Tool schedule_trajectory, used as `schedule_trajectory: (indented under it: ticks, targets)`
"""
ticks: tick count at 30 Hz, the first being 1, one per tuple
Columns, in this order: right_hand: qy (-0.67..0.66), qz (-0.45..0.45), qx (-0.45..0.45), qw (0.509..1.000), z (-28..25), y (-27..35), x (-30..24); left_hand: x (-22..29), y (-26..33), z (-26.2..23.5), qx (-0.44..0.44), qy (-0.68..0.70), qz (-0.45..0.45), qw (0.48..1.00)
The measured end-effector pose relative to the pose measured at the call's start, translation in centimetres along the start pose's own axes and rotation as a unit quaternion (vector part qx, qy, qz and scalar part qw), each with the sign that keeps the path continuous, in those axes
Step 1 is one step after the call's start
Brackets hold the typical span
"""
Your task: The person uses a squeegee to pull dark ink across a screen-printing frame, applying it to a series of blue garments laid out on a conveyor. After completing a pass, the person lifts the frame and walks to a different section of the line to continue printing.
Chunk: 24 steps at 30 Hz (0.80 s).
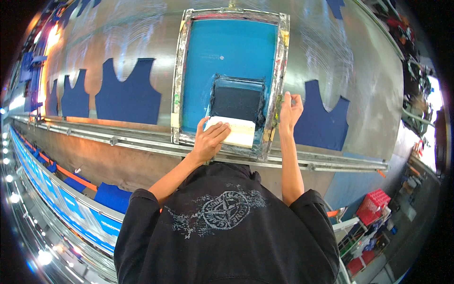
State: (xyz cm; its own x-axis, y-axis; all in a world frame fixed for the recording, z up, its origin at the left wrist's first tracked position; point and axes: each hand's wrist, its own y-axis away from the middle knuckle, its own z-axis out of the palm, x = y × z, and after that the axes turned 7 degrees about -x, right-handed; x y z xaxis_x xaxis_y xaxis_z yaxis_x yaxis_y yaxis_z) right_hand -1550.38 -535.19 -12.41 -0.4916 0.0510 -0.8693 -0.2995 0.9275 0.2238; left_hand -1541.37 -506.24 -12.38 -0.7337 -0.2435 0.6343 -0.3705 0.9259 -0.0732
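Note:
In front of me a screen-printing frame (pixel 179 75) with blue mesh (pixel 231 45) lies on the metal table. Dark ink (pixel 236 102) covers a rectangular patch in its lower part. My left hand (pixel 211 140) grips a cream-coloured squeegee (pixel 241 132) at the near edge of that ink. Just outside the frame's right side, my right hand (pixel 290 113) is raised with its fingers curled together; whether anything is between them is hidden. A navy cut fabric piece (pixel 322 118) lies flat to the right of this hand.
More navy fabric pieces lie to the left, the nearest one (pixel 127 94) beside the frame. A metal rail (pixel 113 140) runs along the table's near edge. A red crate (pixel 373 207) stands at the lower right. Blue cloth (pixel 112 197) hangs at the lower left.

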Motion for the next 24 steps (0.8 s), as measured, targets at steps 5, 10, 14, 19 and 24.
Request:
schedule_trajectory:
  ticks: [5, 10, 14, 19, 24]
  targets:
    - [-0.047, -0.01, -0.055, 0.997, 12.3, 5.6, 0.4, -9.8, 4.6, -6.7, -0.029, -0.062, -0.024, 0.997]
    - [-0.124, -0.011, -0.063, 0.99, 27.1, 13.4, -1.6, -21.5, 12.0, -14.9, -0.009, -0.066, -0.028, 0.997]
    - [-0.109, 0.01, -0.072, 0.991, 32.9, 17.0, -2.2, -27.0, 15.6, -17.9, -0.019, -0.073, -0.025, 0.997]
    - [0.001, -0.045, -0.011, 0.999, 36.0, 18.5, -1.6, -29.6, 16.8, -19.1, -0.033, -0.032, -0.032, 0.998]
    - [0.161, -0.069, 0.015, 0.984, 36.3, 18.3, -1.1, -30.5, 15.4, -20.0, -0.104, 0.019, -0.031, 0.994]
